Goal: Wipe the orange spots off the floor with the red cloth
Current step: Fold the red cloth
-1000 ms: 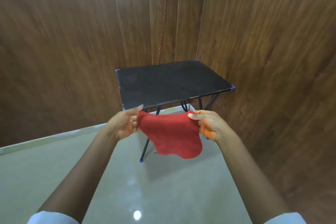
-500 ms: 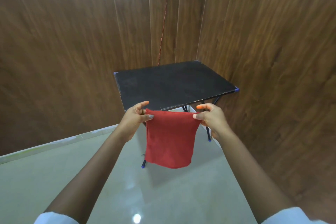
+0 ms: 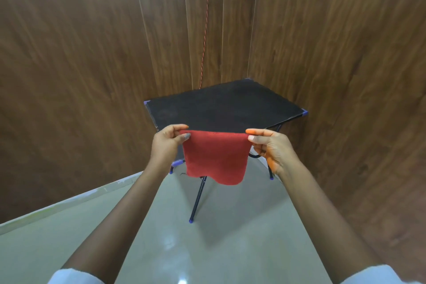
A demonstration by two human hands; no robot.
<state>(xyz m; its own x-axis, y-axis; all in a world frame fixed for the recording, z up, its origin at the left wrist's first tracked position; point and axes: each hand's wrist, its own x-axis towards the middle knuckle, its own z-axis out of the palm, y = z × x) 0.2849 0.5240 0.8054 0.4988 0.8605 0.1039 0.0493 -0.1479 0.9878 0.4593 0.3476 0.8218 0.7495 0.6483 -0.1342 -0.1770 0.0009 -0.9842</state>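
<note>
The red cloth (image 3: 215, 157) hangs flat in the air in front of me, stretched by its two top corners. My left hand (image 3: 167, 143) pinches the left corner and my right hand (image 3: 272, 147) pinches the right corner. Orange colour stains the fingertips and the edge of my right hand. The cloth hangs just in front of the near edge of the black table (image 3: 221, 105). The pale glossy floor (image 3: 207, 244) lies below; no orange spots show on the part I can see.
The small black folding table stands in a corner of dark wood-panelled walls (image 3: 80, 64), on thin black legs (image 3: 198, 198) with blue feet. A thin red cord (image 3: 205, 30) hangs down the wall behind it. A pale skirting strip (image 3: 57, 205) runs along the left wall.
The cloth was crumpled between my hands; both hands have risen and moved apart, pulling it taut and flat at the table's near edge.
</note>
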